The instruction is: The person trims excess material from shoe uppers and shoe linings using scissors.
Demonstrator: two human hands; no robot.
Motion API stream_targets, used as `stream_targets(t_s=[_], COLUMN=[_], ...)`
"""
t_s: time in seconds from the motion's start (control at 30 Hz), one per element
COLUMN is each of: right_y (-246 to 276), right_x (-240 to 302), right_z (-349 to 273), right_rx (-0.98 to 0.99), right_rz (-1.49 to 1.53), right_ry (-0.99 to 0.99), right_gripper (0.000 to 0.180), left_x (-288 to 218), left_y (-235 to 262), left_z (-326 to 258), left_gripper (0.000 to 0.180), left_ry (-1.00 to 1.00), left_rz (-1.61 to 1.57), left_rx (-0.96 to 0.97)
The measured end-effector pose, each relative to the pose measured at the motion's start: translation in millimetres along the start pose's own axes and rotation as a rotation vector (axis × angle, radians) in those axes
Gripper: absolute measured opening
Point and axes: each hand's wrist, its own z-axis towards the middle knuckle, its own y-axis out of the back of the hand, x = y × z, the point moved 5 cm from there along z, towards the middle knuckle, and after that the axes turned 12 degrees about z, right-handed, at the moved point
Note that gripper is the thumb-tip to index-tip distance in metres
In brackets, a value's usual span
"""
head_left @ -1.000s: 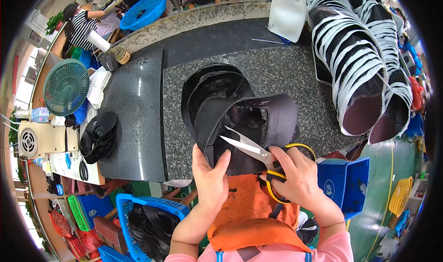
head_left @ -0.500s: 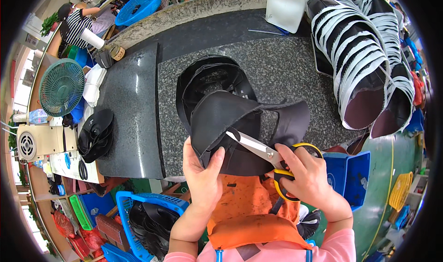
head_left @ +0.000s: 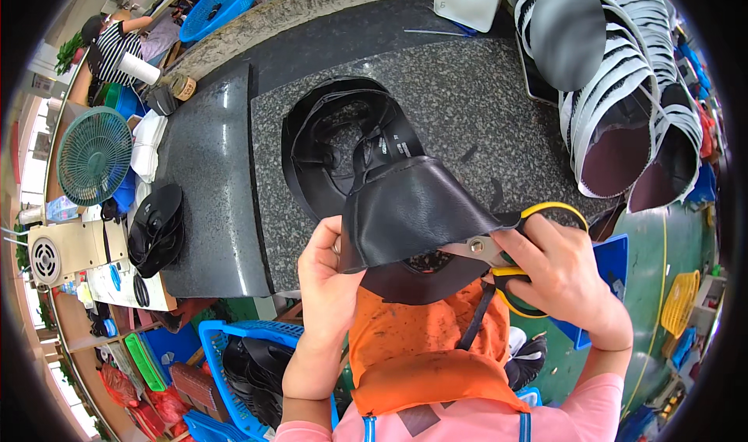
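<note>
A folded black leather shoe upper [head_left: 413, 208] hangs above the near edge of the granite slab. Its left edge is pinched in my left hand [head_left: 331, 274], thumb in front and fingers behind. My right hand [head_left: 557, 271] is closed round the black and yellow handles of a pair of scissors [head_left: 477, 246]. The scissor blades point left and pass behind the leather, so their tips are hidden. Just beyond, more black leather uppers [head_left: 312, 185] lie nested on the speckled granite slab [head_left: 467, 91], next to a few small black scraps [head_left: 496, 195].
Tall stacks of black pieces with white edging [head_left: 615, 154] stand at the right. Blue baskets [head_left: 214, 341] flank my lap. At the left are a green fan [head_left: 95, 155] and a pile of black leather parts [head_left: 156, 228]. Another person [head_left: 117, 49] sits at the far left.
The leather upper has been turned, so its smooth outer face shows and the scissor tips are covered. My right hand and the scissors have moved right. Small scraps now show on the slab.
</note>
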Motion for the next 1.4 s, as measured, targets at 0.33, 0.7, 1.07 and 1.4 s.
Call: stream_targets(t_s=[0.33, 0.7, 1.07, 1.4], right_y=[22, 18, -1, -8], right_x=[-4, -5, 4, 8], right_z=[11, 9, 8, 6], right_rx=[0.057, 0.002, -0.097, -0.122], right_rz=[-0.086, -0.051, -0.037, -0.017], right_ry=[0.039, 0.01, 0.039, 0.065], right_gripper=[0.057, 0.044, 0.04, 0.045], left_x=[-2, 5, 9, 13], left_y=[-4, -6, -23, -23], left_z=[2, -10, -17, -27], left_gripper=[0.033, 0.042, 0.027, 0.044], left_ry=[-0.044, -0.029, -0.082, -0.066], left_rz=[-0.027, -0.139, -0.116, -0.087], left_rx=[0.012, -0.067, -0.185, -0.291])
